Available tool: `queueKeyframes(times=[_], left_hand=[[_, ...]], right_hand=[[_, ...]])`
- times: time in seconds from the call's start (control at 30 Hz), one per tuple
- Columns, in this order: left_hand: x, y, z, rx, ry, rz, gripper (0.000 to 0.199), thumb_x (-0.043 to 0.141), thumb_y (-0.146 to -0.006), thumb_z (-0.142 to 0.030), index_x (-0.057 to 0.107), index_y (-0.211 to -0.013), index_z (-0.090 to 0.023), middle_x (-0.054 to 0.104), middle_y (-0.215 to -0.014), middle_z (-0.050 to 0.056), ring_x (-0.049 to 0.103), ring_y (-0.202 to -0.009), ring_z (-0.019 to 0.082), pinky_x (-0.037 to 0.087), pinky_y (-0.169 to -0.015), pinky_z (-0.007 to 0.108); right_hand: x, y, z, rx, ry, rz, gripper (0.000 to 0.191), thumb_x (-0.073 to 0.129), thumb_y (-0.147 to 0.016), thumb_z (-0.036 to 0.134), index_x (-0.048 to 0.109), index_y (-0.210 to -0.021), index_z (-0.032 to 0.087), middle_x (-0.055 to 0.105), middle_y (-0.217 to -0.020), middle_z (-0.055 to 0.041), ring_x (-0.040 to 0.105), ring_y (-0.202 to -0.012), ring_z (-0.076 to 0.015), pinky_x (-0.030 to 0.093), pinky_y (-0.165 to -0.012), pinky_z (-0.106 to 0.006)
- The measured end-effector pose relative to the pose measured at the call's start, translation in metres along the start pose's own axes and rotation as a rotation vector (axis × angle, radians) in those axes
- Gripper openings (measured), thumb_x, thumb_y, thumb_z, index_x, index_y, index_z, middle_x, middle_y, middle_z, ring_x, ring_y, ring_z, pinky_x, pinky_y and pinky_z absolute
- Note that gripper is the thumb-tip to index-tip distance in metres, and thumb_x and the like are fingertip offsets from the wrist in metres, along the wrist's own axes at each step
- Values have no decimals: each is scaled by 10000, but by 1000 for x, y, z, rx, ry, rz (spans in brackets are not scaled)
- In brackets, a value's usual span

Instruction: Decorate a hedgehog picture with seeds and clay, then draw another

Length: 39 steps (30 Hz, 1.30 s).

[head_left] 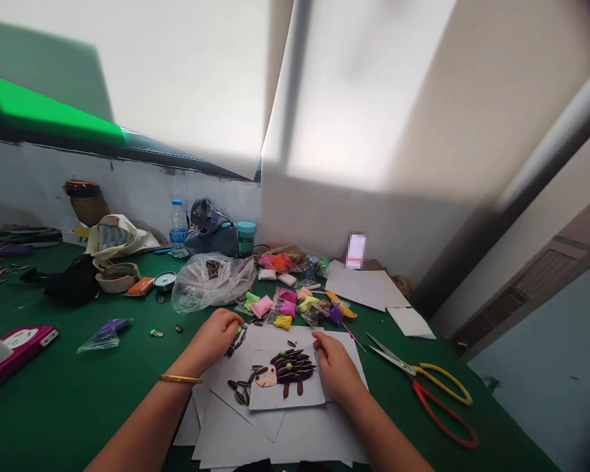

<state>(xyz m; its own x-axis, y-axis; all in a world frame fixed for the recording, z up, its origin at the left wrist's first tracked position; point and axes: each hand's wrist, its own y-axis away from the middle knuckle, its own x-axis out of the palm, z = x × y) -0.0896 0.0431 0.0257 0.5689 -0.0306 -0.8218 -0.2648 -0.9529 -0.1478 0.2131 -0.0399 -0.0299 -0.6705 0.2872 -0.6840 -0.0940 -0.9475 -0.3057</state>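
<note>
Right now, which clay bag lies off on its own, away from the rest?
The clear bag of purple clay, left of the left hand; the others bunch together beyond the white card.

Plain green is being shown by the table (78, 406). Near its right edge, yellow and red are being shown by the scissors handles (447, 375). Black-and-white stripes are being displayed by the seeds (292, 366) on the white card (285, 396), while pink, yellow and purple are being shown by the clay (261, 306) toward the far edge. Magenta is being shown by the case (19, 351) at the left edge, and gold by the bangle (179, 378).
</note>
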Motion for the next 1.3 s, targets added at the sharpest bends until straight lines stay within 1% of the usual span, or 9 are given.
queueKeyframes(times=[0.13, 0.2, 0.27, 0.4, 0.63, 0.8, 1.0, 1.17, 1.3], left_hand=[[1, 18, -15, 48, 32, 159, 352, 467, -900, -464, 667, -785, -197, 653, -847, 37, 605, -800, 203, 442, -699, 281], [6, 28, -24, 93, 14, 229, 241, 579, -845, -433, 687, -855, -218, 657, -889, 25, 604, -842, 205, 428, -714, 277], [13, 37, -30, 128, -23, 268, 214, 629, -822, -384, 704, -978, -258, 661, -940, 23, 601, -910, 217, 420, -754, 285], [27, 43, -33, 170, -93, 236, 187, 595, -867, -342, 709, -986, -255, 667, -964, 44, 595, -985, 232, 408, -824, 309], [31, 35, -35, 165, -177, 249, 124, 635, -837, -325, 724, -826, -240, 664, -906, 45, 605, -928, 236, 409, -767, 314], [26, 31, -33, 133, -220, 238, 114, 638, -838, -294, 727, -808, -231, 671, -905, 53, 609, -929, 239, 411, -764, 315], [7, 32, -26, 71, -307, 156, 182, 557, -829, -145, 717, -853, -229, 668, -923, 58, 603, -945, 237, 411, -775, 314], [4, 38, -29, 155, -107, 329, 150, 626, -805, -269, 739, -903, -280, 651, -957, 23, 599, -970, 218, 422, -806, 284], [11, 38, -26, 175, -152, 363, 115, 643, -788, -274, 751, -824, -269, 646, -923, 33, 601, -941, 224, 419, -777, 284]], right_hand=[[1, 1, 2, -23, 27, 8, 410, 446, -877, 161, 652, -1229, 205, 708, -1050, -92, 632, -1028, -248, 511, -889, -368], [1, 1, 2, -18, 44, 20, 396, 447, -882, 162, 656, -1218, 196, 703, -1058, -96, 623, -1034, -254, 509, -896, -379], [2, 1, 2, -26, 57, 17, 386, 448, -885, 157, 663, -1202, 200, 704, -1056, -96, 622, -1026, -253, 509, -894, -382], [3, 1, 1, -66, 79, -9, 382, 453, -879, 138, 676, -1176, 225, 708, -1036, -86, 626, -1006, -247, 513, -878, -373], [5, 0, 0, -96, 101, -25, 387, 443, -871, 113, 690, -1143, 236, 708, -1050, -85, 625, -1009, -256, 512, -877, -380], [5, 1, 0, -87, 101, -21, 387, 443, -873, 112, 688, -1144, 237, 705, -1062, -86, 620, -1034, -260, 507, -894, -386], [5, 1, 0, -90, 110, -12, 380, 435, -887, 121, 681, -1153, 233, 700, -1088, -84, 612, -1058, -259, 499, -916, -390], [5, 1, -1, -99, 110, -26, 372, 446, -882, 124, 688, -1140, 239, 703, -1081, -80, 615, -1038, -254, 500, -905, -382], [5, 1, 0, -99, 110, -23, 372, 436, -890, 124, 689, -1137, 241, 703, -1076, -83, 611, -1040, -262, 498, -900, -390]])
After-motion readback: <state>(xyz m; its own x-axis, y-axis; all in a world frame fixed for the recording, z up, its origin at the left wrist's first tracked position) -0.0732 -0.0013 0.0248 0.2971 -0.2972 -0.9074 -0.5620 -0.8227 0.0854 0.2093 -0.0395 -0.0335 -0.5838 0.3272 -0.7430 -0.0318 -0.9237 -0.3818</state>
